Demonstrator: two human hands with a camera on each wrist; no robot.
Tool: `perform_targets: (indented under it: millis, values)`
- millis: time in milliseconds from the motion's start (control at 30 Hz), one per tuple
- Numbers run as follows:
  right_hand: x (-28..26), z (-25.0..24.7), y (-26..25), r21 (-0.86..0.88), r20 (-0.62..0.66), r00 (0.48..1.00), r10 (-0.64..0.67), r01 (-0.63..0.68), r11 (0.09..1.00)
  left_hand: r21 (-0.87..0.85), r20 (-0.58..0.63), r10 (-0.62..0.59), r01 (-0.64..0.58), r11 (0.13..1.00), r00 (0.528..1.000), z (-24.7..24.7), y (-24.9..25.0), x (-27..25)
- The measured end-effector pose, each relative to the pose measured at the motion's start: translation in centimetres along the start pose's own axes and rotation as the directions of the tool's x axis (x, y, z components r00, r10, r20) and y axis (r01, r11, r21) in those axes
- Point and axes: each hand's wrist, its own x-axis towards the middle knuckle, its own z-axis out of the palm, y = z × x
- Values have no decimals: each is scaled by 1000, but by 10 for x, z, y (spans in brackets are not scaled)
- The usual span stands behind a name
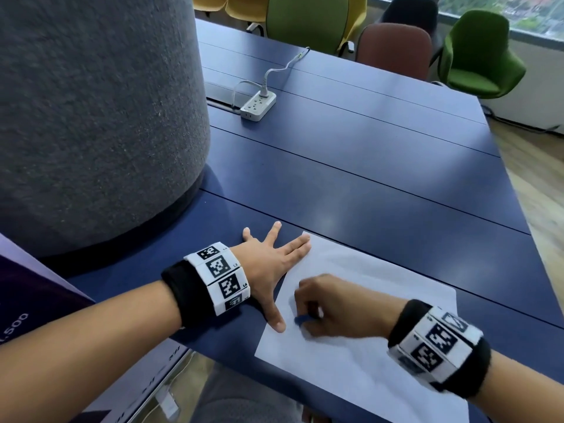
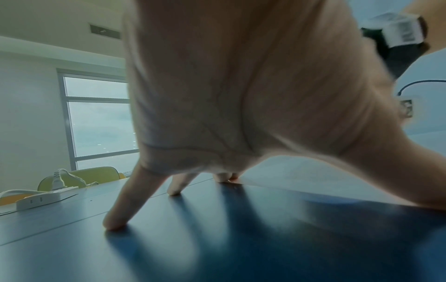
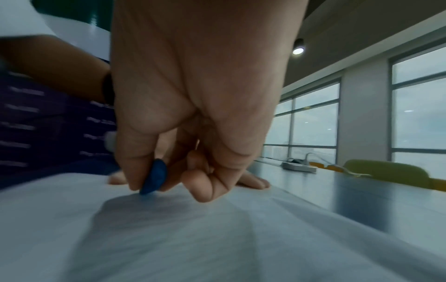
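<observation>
A white sheet of paper (image 1: pixel 360 340) lies on the dark blue table (image 1: pixel 366 166) near its front edge. My left hand (image 1: pixel 271 264) is spread flat, fingers straight: two fingertips and the thumb press the paper's left edge, the other fingers rest on the table. In the left wrist view the spread fingers (image 2: pixel 120 208) touch the tabletop. My right hand (image 1: pixel 332 309) rests on the paper, thumb and forefinger pinching a small blue piece (image 3: pixel 154 177), maybe chalk or crayon. Its lower tip touches the paper (image 3: pixel 217 238). The blue piece (image 1: pixel 300 319) peeks out beside the thumb in the head view.
A large grey felt-covered column (image 1: pixel 91 117) stands on the table at my left. A white power strip (image 1: pixel 258 105) with a plugged cable lies further back. Green, maroon and yellow chairs (image 1: pixel 482 56) line the far side. A printed purple board (image 1: pixel 36 315) leans at lower left.
</observation>
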Motion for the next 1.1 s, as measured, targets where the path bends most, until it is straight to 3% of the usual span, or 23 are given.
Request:
perform_targets:
  millis: [100, 167, 267, 333, 400, 533, 633, 700, 867, 1033, 1100]
  values:
    - [-2, 4, -8, 12, 80, 997, -13, 12, 1000, 21, 2, 2, -2, 1000, 1000, 0, 1, 1]
    - [8, -7, 5, 6, -27, 998, 59, -59, 998, 12, -9, 10, -10, 1000, 1000, 0, 1, 0]
    - [23, -31, 36, -20, -249, 953, 173, -184, 983, 5, -22, 14, -14, 1000, 1000, 0, 0, 0]
    - [26, -37, 46, 3, -306, 930, 206, -215, 977, 14, -15, 11, -10, 1000, 1000, 0, 1, -1]
    - [23, -31, 40, -27, -291, 939, 181, -197, 980, 10, -12, 12, -12, 1000, 1000, -1, 1, -1]
    - [17, -19, 24, -18, -145, 985, 98, -102, 995, 1, -21, 14, -14, 1000, 1000, -1, 2, -1]
    - [28, -36, 44, 5, -254, 943, 213, -219, 976, 18, -5, 6, -6, 1000, 1000, -1, 1, 0]
    - [29, -37, 50, -4, -314, 924, 220, -233, 972, 23, -7, 9, -9, 1000, 1000, 0, 1, 0]
    - [19, -22, 26, -123, -113, 992, 59, -73, 990, 6, -11, 14, -14, 1000, 1000, -1, 1, 0]
    - [20, -35, 42, -138, -269, 954, 134, -176, 975, 18, -6, 12, -12, 1000, 1000, 2, 0, 2]
    - [14, -22, 29, -164, -188, 979, 82, -114, 980, 11, -8, 12, -12, 1000, 1000, 2, -1, 1]
